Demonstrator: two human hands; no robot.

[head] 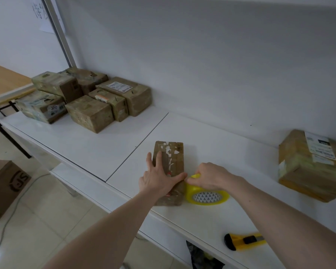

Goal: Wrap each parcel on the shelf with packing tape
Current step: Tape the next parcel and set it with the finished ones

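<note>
Left hand (159,178) flat, fingers straight, pressing down on small parcel (169,169) at front edge of shelf (231,158). Right hand (211,176) gripping yellow tape roll (206,195), touching parcel's right side. Stiff cardboard, likely light, may slide; pin from top. Knife (244,240) near.
</note>
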